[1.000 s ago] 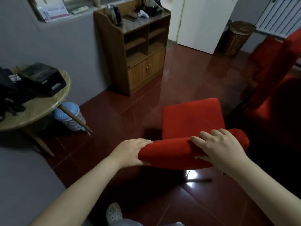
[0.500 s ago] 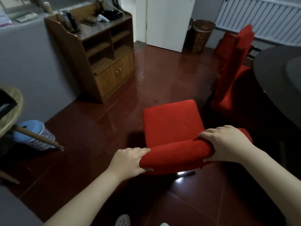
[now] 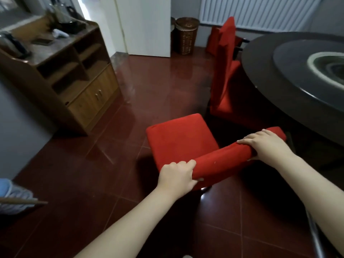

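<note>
One red chair (image 3: 178, 138) — left hand (image 3: 176, 178), right hand (image 3: 268, 144) gripping — near round table (image 3: 279, 75).

Legs of chair (image 3: 176, 140) hidden (cabinet (image 3: 89, 94) blurred).

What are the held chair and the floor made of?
Red chair: likely matte, napped fabric over padding; no shine, soft rounded edges where the left hand and right hand grip its backrest. Floor: apparently glazed dark-red tile; grout lines, glossy reflections.
</note>
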A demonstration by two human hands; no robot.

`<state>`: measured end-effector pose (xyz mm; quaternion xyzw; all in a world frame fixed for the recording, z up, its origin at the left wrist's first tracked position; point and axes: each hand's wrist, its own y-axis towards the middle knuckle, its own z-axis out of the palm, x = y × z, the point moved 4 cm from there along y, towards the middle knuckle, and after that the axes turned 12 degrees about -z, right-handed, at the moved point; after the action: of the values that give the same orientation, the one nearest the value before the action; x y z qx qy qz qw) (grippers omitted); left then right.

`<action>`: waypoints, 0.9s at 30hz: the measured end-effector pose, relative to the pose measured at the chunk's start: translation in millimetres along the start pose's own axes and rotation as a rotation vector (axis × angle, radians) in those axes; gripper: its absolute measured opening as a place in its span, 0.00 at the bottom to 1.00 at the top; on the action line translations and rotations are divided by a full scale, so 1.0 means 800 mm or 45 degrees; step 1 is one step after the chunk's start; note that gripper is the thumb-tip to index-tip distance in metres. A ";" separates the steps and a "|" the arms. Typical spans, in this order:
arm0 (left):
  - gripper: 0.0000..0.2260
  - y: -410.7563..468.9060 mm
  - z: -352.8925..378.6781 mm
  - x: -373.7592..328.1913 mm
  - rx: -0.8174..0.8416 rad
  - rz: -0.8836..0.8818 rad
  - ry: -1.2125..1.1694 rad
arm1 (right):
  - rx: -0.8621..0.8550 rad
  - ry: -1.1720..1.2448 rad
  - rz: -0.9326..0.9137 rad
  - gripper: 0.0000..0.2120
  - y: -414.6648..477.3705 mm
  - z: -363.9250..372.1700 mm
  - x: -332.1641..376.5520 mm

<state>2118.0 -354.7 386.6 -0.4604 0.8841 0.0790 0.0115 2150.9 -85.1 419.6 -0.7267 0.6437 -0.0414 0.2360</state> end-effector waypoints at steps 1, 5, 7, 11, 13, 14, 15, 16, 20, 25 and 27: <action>0.22 0.010 0.003 -0.014 -0.021 0.009 -0.007 | 0.005 0.013 0.013 0.33 0.000 0.008 -0.014; 0.22 0.042 0.007 -0.058 -0.001 0.055 0.074 | 0.034 0.044 0.025 0.33 0.003 0.038 -0.060; 0.23 0.048 0.007 -0.067 -0.044 0.061 0.136 | 0.031 0.055 -0.022 0.33 0.006 0.047 -0.073; 0.23 0.049 0.012 -0.066 -0.087 0.075 0.164 | -0.034 0.065 -0.093 0.32 0.011 0.053 -0.079; 0.23 0.048 0.011 -0.065 -0.076 0.061 0.194 | -0.075 0.087 -0.091 0.32 0.013 0.054 -0.078; 0.23 0.047 0.011 -0.065 -0.074 0.057 0.198 | -0.097 0.097 -0.085 0.32 0.013 0.056 -0.078; 0.22 0.046 0.011 -0.065 -0.077 0.054 0.190 | -0.109 0.096 -0.082 0.32 0.012 0.056 -0.077; 0.22 0.045 0.010 -0.065 -0.081 0.050 0.182 | -0.109 0.091 -0.081 0.32 0.011 0.057 -0.075; 0.23 0.045 0.007 -0.065 -0.092 0.038 0.170 | 0.013 0.035 -0.119 0.35 0.023 0.042 -0.074; 0.23 0.045 0.008 -0.063 -0.116 0.049 0.125 | 0.115 0.078 -0.132 0.36 0.032 0.029 -0.075; 0.23 0.045 0.009 -0.062 -0.099 0.054 0.113 | 0.020 0.036 -0.106 0.34 0.027 0.034 -0.075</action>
<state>2116.6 -292.9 388.7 -0.4447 0.8895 0.0932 -0.0474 2131.4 -21.4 401.4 -0.7503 0.6160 -0.0664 0.2306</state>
